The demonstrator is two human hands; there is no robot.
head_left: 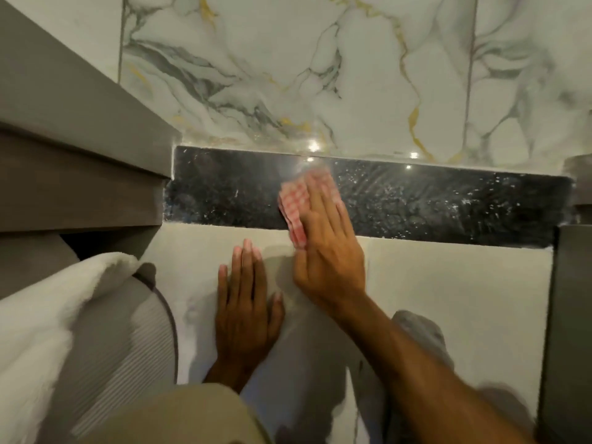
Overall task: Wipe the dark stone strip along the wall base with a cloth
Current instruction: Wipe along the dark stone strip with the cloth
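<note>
Dark speckled stone strip (416,203) runs w/ its long axis left-right along the base of the white marble-look wall w/ grey and gold veins (288,75), btwn grey wood-look cabinet (80,161) at left and grey panel (567,299) at right. Red-and-white checked cloth (293,206) sits near strip's middle, bunched, lower edge hanging onto pale floor tile (448,299). Right hand (326,238) lies flat on cloth, fingers extended close together, pressing it to the stone. Left hand (246,312) rests palm-down on floor, fingers slightly spread, just beside right hand. White fluffy mat (38,331) lower left. No containers seen.
</note>
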